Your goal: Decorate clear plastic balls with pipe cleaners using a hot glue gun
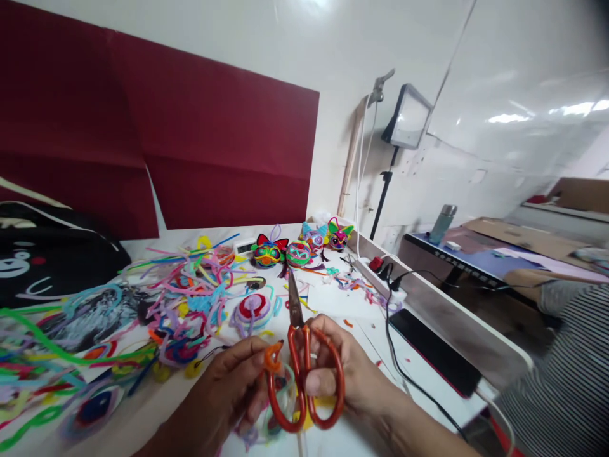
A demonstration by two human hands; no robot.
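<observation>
My right hand [349,362] is closed round a pair of scissors [295,311] with orange-red handles; the blades point away from me and look closed together. Between the fingertips of my left hand [228,387] is a bent piece of orange pipe cleaner [273,358], close beside the scissor handles. Partly hidden behind the handles and my left fingers lies a coiled pipe-cleaner piece [284,397] in pale green and yellow. Just beyond my hands rests a lilac and white coil with a red centre [253,308].
Loose pipe cleaners [190,298] are heaped on the left. Finished colourful animal heads [269,251] stand at the back. On the right are a power strip [380,279], a phone [435,352] with a cable, and the table's raised edge [442,311]. A person in a striped sleeve [561,362] is beyond.
</observation>
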